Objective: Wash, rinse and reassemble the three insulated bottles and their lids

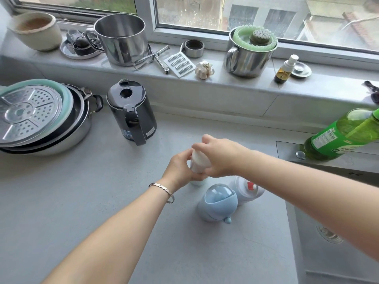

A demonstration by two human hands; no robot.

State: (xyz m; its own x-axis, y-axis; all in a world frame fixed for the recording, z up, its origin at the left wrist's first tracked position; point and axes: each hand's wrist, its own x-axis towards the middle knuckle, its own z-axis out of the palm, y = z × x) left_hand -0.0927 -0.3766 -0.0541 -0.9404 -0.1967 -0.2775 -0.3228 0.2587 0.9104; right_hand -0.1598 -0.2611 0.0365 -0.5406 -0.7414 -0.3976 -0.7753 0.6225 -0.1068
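A white bottle (198, 163) stands upright on the grey counter (102, 191). My left hand (181, 168) grips its body from the left. My right hand (220, 155) is curled over its white lid at the top. Just in front stand a light blue bottle (217, 202) with its rounded lid on and a white bottle with a red and white figure on its lid (246, 190). My right forearm crosses above that third bottle and hides part of it.
A black electric kettle (131, 111) stands behind the bottles. Stacked pans with a steamer plate (39, 115) fill the left. A green detergent bottle (344, 136) stands by the sink (336, 232) at right. Steel pots, garlic and a spray bottle line the windowsill.
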